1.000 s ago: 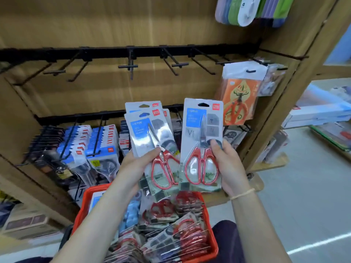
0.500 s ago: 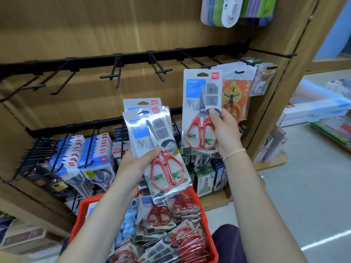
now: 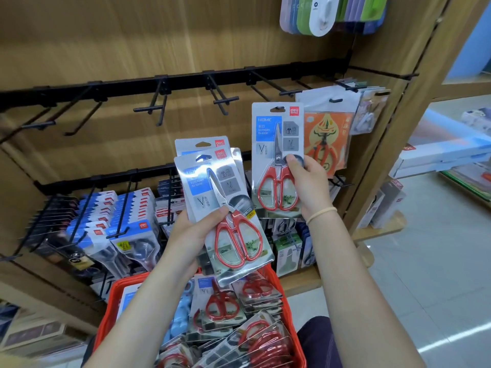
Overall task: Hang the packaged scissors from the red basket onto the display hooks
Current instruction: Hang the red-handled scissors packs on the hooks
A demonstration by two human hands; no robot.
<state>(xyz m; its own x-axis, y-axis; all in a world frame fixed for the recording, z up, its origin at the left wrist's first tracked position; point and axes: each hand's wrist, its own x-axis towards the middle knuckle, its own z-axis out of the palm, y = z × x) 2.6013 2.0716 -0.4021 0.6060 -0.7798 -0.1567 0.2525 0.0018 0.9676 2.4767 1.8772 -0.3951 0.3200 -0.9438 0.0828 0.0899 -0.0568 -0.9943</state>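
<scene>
Scissors pack (image 3: 277, 158) marked "deli HOME" in right grip (image 3: 309, 185); left grip (image 3: 195, 232) clasps a stack (image 3: 223, 208).

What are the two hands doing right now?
Left hand: holds a stack of scissors packs.
Right hand: holds one scissors pack, raised toward the hooks.

Even, warm indoor light is falling from above; glare is flaring on the foil scissor pack (image 3: 225, 213). Wide-angle bending and blur are softening the edges.
</scene>
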